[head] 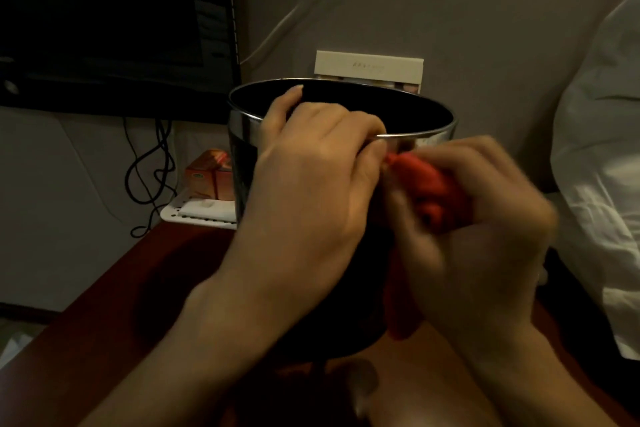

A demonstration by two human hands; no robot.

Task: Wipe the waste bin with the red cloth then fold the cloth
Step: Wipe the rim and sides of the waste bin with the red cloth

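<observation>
A round black waste bin (pixel 242 163) with a shiny metal rim stands on a reddish wooden table (pixel 104 305) in the head view. My left hand (pixel 311 163) grips the near rim, thumb over the edge inside the bin. My right hand (pixel 481 218), blurred, holds the bunched red cloth (pixel 429 187) against the bin's outer side just under the rim on the right. Part of the cloth hangs down below the hand. Both arms hide most of the bin's front.
A dark screen (pixel 114 21) stands at the back left with black cables (pixel 152 163) hanging under it. An orange box (pixel 211 173) sits on a white tray (pixel 197 210) behind the bin. A beige box (pixel 367 68) leans on the wall. White bedding (pixel 599 166) lies right.
</observation>
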